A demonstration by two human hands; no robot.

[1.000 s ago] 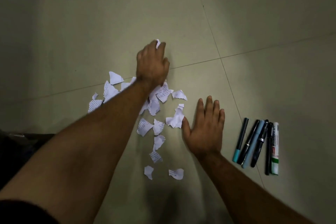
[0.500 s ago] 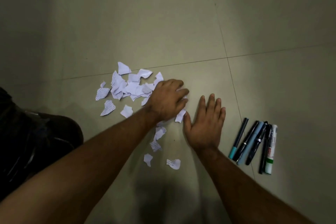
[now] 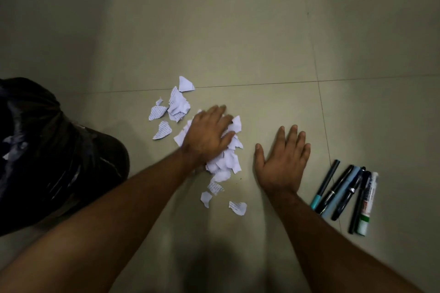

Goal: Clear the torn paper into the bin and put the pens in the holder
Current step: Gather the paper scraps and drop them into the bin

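Torn white paper scraps [image 3: 226, 162] lie heaped on the tiled floor, with looser bits further left [image 3: 162, 129] and nearer me [image 3: 237, 207]. My left hand [image 3: 209, 134] lies flat on the heap, fingers spread and pressing on the scraps. My right hand [image 3: 283, 159] rests palm down on the bare floor just right of the heap, fingers apart, holding nothing. Several pens and markers [image 3: 345, 195] lie side by side to the right of that hand, among them a white marker [image 3: 367, 204]. No pen holder is in view.
A bin lined with a black plastic bag [image 3: 47, 150] stands at the left, close to my left forearm. Tile joints cross the floor [image 3: 262, 43] behind the paper.
My left hand has come back from the far scrap and swept the scattered pieces into a tighter heap nearer my right hand. The view has shifted, bringing the bin into sight.
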